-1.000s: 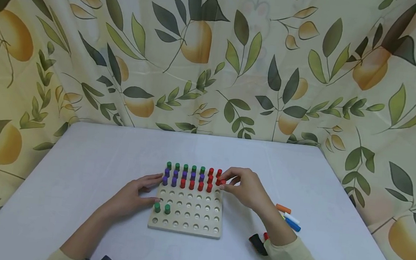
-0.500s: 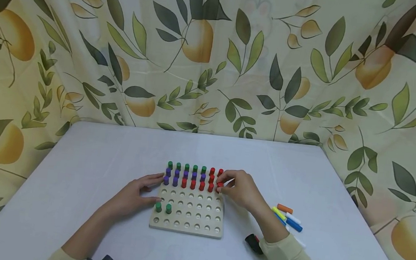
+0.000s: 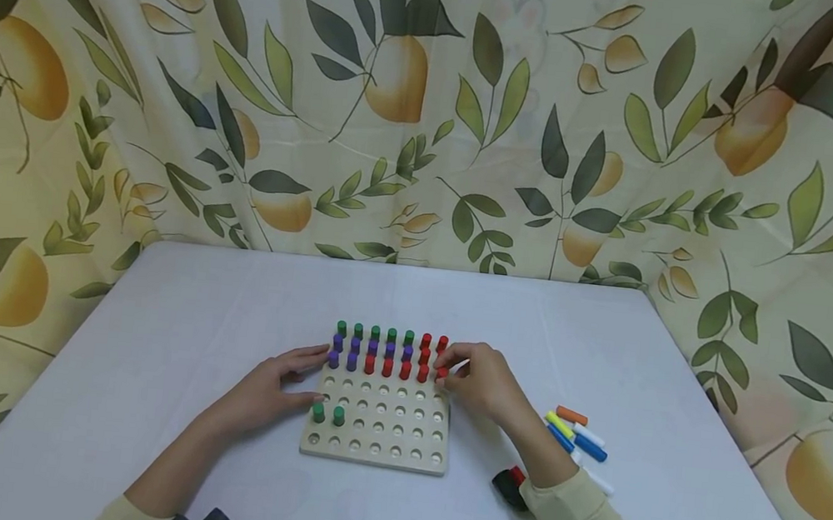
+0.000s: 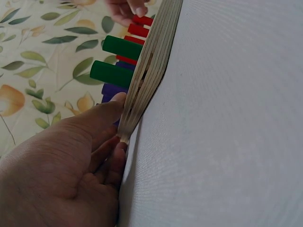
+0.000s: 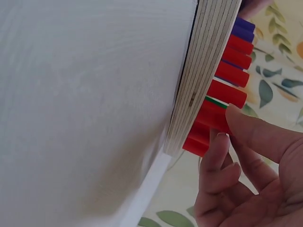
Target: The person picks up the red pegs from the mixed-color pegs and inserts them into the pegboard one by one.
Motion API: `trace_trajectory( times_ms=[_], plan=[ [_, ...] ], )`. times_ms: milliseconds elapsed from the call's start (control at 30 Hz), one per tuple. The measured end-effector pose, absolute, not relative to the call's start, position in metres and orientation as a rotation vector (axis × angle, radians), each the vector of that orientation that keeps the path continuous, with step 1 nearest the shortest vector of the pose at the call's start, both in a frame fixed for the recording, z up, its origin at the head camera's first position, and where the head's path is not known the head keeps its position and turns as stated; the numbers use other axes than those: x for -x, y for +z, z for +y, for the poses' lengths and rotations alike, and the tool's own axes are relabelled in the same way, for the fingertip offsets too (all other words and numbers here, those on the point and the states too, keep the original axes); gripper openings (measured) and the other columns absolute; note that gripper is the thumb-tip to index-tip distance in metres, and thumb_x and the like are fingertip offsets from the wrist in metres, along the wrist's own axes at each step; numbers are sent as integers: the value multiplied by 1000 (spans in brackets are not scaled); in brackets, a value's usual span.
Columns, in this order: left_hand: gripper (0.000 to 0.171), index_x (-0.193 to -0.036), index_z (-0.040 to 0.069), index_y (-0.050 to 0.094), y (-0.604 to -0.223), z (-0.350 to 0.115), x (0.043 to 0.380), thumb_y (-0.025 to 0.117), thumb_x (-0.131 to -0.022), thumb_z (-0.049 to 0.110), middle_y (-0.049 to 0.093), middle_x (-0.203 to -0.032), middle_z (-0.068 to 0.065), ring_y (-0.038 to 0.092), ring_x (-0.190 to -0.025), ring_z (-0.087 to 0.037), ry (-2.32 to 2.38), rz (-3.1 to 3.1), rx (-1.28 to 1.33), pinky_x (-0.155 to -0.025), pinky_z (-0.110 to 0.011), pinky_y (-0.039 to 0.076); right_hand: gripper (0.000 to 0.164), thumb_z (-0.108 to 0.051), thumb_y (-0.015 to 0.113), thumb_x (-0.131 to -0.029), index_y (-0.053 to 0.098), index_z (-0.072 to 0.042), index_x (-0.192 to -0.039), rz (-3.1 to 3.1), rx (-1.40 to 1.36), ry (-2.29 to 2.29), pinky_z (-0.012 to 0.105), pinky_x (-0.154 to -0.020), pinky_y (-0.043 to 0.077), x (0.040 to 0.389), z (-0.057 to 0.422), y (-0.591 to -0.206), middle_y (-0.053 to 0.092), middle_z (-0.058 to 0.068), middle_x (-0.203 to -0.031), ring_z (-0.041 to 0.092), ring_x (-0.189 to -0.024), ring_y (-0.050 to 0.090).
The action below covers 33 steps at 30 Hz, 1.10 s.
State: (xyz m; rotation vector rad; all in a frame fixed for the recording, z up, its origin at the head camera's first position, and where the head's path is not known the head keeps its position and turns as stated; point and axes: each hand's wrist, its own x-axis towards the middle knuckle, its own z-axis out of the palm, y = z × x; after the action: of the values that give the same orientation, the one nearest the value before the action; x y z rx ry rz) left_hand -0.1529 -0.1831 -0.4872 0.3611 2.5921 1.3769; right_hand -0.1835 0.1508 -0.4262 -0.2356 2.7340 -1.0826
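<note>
A pale wooden pegboard (image 3: 367, 459) lies on the white table, its far three rows carrying green, purple and red pegs. Two green pegs (image 3: 329, 414) stand nearer its front left. My left hand (image 3: 270, 392) rests against the board's left edge, with thumb and fingers touching the rim. Between thumb and fingers, my right hand (image 3: 483, 384) pinches a red peg (image 5: 210, 118) at the right end of the third row. In the right wrist view that peg stands upright to the board; the fingers hide part of it, and its seating depth is unclear.
Right of the board, partly behind the right forearm, lie loose pegs: orange (image 3: 571, 415), yellow (image 3: 560, 424), blue (image 3: 590, 448) and white (image 3: 590, 435). A red piece (image 3: 519, 475) shows beside the black wrist device (image 3: 509, 492). A patterned curtain (image 3: 425, 169) hangs behind the table.
The right hand has brought the red peg down to the right end of the third row and still pinches it. The forearm shifted, showing more loose pegs. The left hand stays put.
</note>
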Motion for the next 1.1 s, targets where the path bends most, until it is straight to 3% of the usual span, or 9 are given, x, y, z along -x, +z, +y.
trace_trajectory(
  times_ms=[300, 700, 1100],
  plan=[
    [71, -150, 16, 56, -486, -182, 154, 86, -86, 26, 42, -161, 4, 37, -148, -28, 1362, 2607, -363, -114, -45, 44, 19, -7, 83, -88, 77, -13, -105, 2793, 315, -1008, 31, -71, 57, 175, 166, -408, 70, -2, -100, 21, -88, 61],
    [72, -151, 16, 55, -486, -183, 152, 86, -86, 27, 41, -162, 3, 36, -148, -29, 1332, 2611, -354, -114, -45, 43, 15, -16, 86, -86, 72, -16, -88, 2773, 279, -917, 34, -61, 49, 131, 229, -398, 64, -3, -84, 21, -74, 56],
    [73, -151, 15, 55, -484, -181, 151, 86, -86, 26, 41, -162, 2, 36, -149, -29, 1348, 2601, -353, -114, -47, 43, 30, -12, 91, -77, 67, -11, -94, 2639, 250, -899, 30, -59, 45, 101, 276, -404, 60, 0, -84, 21, -72, 54]
  ],
)
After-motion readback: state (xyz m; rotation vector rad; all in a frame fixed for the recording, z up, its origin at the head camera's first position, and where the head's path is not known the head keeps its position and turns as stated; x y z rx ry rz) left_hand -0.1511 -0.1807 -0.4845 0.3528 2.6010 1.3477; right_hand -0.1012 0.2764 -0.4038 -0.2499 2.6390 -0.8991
